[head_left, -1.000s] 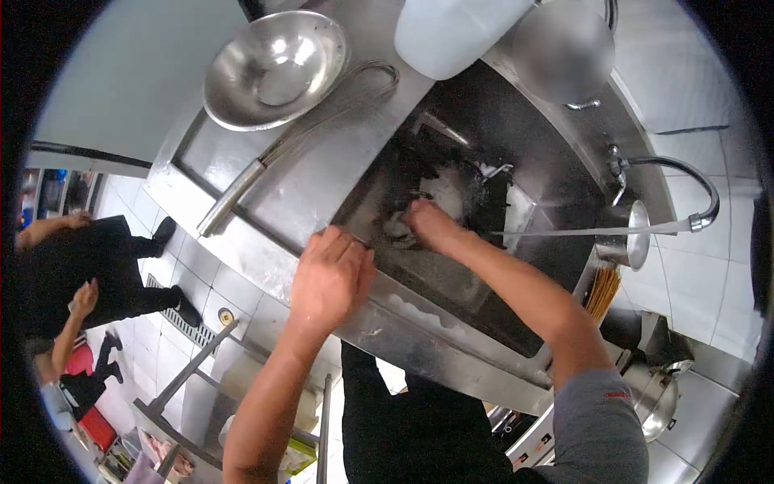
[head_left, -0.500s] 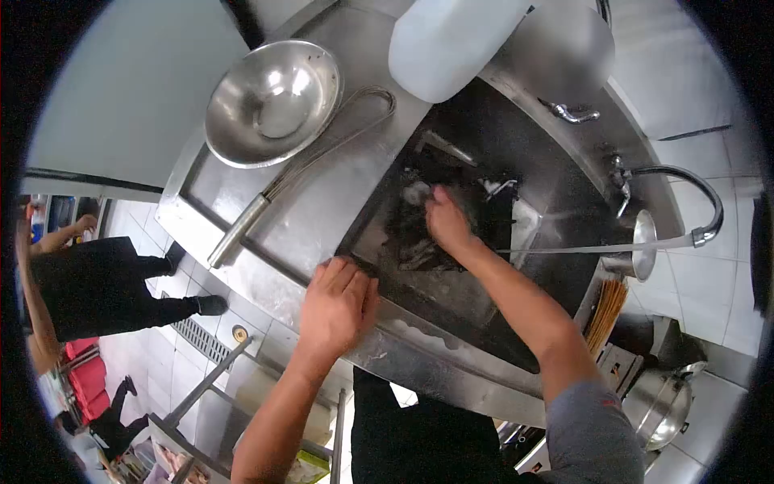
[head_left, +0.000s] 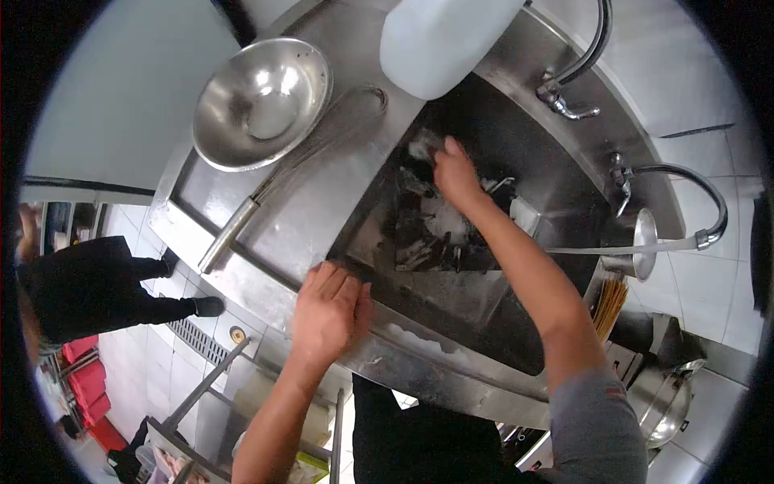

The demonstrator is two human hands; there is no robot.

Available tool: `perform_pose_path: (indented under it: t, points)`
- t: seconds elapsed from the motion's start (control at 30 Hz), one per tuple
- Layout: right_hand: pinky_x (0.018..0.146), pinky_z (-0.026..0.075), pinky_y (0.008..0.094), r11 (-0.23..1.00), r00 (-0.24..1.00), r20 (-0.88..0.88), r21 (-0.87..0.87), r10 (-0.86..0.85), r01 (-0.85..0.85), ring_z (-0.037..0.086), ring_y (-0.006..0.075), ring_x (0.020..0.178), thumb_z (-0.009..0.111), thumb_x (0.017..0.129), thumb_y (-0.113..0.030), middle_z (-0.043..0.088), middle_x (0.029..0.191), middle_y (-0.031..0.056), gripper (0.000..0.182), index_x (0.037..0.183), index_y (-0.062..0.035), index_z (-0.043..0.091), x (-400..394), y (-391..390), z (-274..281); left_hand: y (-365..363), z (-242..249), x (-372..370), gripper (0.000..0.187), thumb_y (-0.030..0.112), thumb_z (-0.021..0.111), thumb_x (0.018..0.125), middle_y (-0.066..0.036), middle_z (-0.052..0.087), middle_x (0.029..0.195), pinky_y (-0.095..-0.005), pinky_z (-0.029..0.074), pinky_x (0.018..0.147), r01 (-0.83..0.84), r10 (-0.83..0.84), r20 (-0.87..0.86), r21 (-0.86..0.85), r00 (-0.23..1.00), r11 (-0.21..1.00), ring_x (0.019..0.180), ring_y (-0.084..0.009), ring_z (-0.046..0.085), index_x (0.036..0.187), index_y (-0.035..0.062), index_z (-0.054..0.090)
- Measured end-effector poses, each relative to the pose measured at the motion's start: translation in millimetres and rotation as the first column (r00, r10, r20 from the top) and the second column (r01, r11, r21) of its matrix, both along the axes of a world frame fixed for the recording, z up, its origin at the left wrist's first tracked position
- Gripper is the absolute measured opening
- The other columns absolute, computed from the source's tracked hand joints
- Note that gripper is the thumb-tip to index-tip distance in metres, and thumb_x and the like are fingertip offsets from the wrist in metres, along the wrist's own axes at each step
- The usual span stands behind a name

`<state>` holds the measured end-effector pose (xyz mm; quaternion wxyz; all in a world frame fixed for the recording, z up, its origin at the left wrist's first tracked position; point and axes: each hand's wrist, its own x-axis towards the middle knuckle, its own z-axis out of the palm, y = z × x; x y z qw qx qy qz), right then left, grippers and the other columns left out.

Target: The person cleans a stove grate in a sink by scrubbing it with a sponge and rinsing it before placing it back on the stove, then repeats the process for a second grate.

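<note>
My left hand [head_left: 329,313] rests on the front edge of the metal sink counter [head_left: 294,230], its fingers curled and closed; nothing shows in it. My right hand [head_left: 458,173] is down inside the dark sink [head_left: 556,169], closed around a greyish-white scrubbing wad [head_left: 425,145]. Beneath it lies a dark, flat, wet piece [head_left: 427,230] with foamy streaks. Water runs from the curved tap [head_left: 709,235] leftward into the sink.
A steel bowl [head_left: 262,105] and a whisk [head_left: 234,230] lie on the counter at the left. A white plastic container [head_left: 443,44] stands at the top. Skewers [head_left: 610,306] and a pot [head_left: 661,403] are at the right. Another person [head_left: 89,286] stands at the far left.
My right hand has moved up and slightly right within the sink, along with the wad. My left hand has shifted slightly left and down.
</note>
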<state>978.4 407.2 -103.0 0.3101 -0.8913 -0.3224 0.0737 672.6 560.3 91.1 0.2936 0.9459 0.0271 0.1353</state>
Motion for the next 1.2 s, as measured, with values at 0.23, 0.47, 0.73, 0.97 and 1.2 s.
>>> perform_pose_path:
  t: [0.23, 0.47, 0.73, 0.97, 1.2]
  points:
    - [0.091, 0.048, 0.0466, 0.797, 0.978, -0.046, -0.573, 0.203, -0.192, 0.058, 0.0387, 0.104, 0.054, 0.080, -0.001, 0.061, 0.101, 0.0239, 0.020, 0.095, 0.0020, 0.066, -36.6, -53.5, 18.9, 0.3, 2.1, 0.8, 0.012, 0.004, 0.068, 0.074, -0.012, 0.057, 0.079, -0.0409, 0.046, 0.075, 0.003, -0.004, 0.018, 0.031, 1.000, 1.000, 0.083, -0.0305, 0.056, 0.075, 0.0019, 0.056]
    - [0.088, 0.048, 0.0475, 0.968, 0.943, 0.277, -0.218, 0.186, -0.127, 0.058, 0.0428, 0.097, 0.057, 0.077, -0.002, 0.061, 0.101, 0.0265, 0.016, 0.091, 0.0023, 0.064, -19.5, -40.3, 26.2, 0.0, 3.1, -2.6, 0.008, 0.003, 0.066, 0.076, -0.013, 0.061, 0.085, -0.0418, 0.047, 0.076, 0.019, -0.017, -0.100, 0.014, 0.995, 1.000, 0.086, -0.0320, 0.058, 0.081, 0.0011, 0.060]
    - [0.082, 0.050, 0.0446, 0.982, 0.988, 0.122, -0.173, 0.094, -0.072, 0.060, 0.0403, 0.094, 0.060, 0.081, -0.002, 0.060, 0.105, 0.0215, 0.018, 0.099, 0.0007, 0.063, -38.6, -49.2, 15.6, -6.0, 6.0, 2.6, 0.010, 0.003, 0.067, 0.074, -0.013, 0.059, 0.080, -0.0425, 0.047, 0.077, -0.003, 0.003, -0.014, 0.014, 1.000, 1.000, 0.087, -0.0315, 0.058, 0.077, 0.0007, 0.058]
    - [0.084, 0.050, 0.0424, 0.947, 0.920, 0.229, 0.023, -0.316, 0.320, 0.061, 0.0368, 0.094, 0.070, 0.077, -0.005, 0.062, 0.102, 0.0187, 0.028, 0.103, -0.0020, 0.065, 28.1, -119.1, 66.2, -4.4, 10.4, 2.6, 0.006, -0.001, 0.063, 0.076, -0.015, 0.061, 0.085, -0.0428, 0.046, 0.076, -0.013, 0.013, -0.041, 0.000, 0.999, 1.000, 0.085, -0.0343, 0.058, 0.081, -0.0006, 0.060]
    - [0.095, 0.046, 0.0446, 0.965, 0.941, 0.289, -0.240, 0.177, -0.107, 0.057, 0.0393, 0.106, 0.059, 0.070, 0.001, 0.063, 0.104, 0.0218, 0.034, 0.104, 0.0008, 0.065, 16.1, -108.8, -16.6, -3.8, 4.9, 1.7, 0.009, 0.003, 0.067, 0.075, -0.015, 0.059, 0.083, -0.0426, 0.046, 0.077, -0.027, 0.029, -0.055, 0.044, 0.998, 0.999, 0.087, -0.0332, 0.058, 0.078, 0.0010, 0.058]
